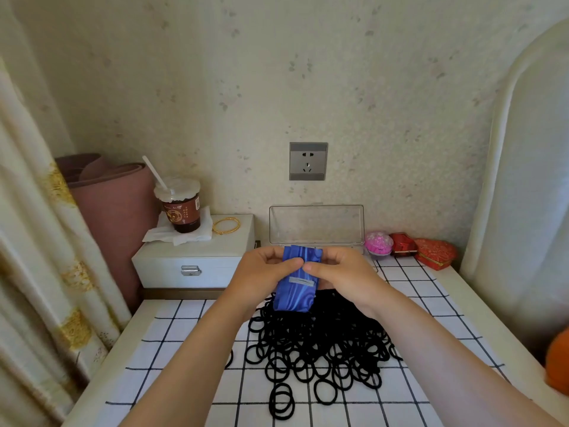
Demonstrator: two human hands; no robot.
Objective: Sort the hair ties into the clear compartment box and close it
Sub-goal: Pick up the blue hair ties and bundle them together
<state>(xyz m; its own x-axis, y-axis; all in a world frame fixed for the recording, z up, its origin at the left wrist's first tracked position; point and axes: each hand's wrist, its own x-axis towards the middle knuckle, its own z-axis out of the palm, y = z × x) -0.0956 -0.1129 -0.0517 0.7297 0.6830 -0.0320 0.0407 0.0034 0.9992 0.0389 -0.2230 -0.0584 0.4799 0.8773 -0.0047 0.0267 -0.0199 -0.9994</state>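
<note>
Checked cloth (172, 359): white with a black grid; lies under everything listed.
Hair ties (323, 349): black elastic loops heaped loose on the cloth, right below the hands; none visible in the box. Probably light, soft, springy and prone to snagging; best pinched a few at a time from the heap's edge.
Clear compartment box (316, 224): against the wall, lid upright and open, base mostly hidden.
Blue pouch (297, 291): held upright over the heap.
Left hand (261, 274): fingers curled, thumb pinching the pouch.
Right hand (345, 278): likewise, opposite side.

Bare left hand (261, 274), bare right hand (345, 274); left forearm (197, 349), right forearm (431, 349) uncovered down to lower frame edge; wrists bare.
</note>
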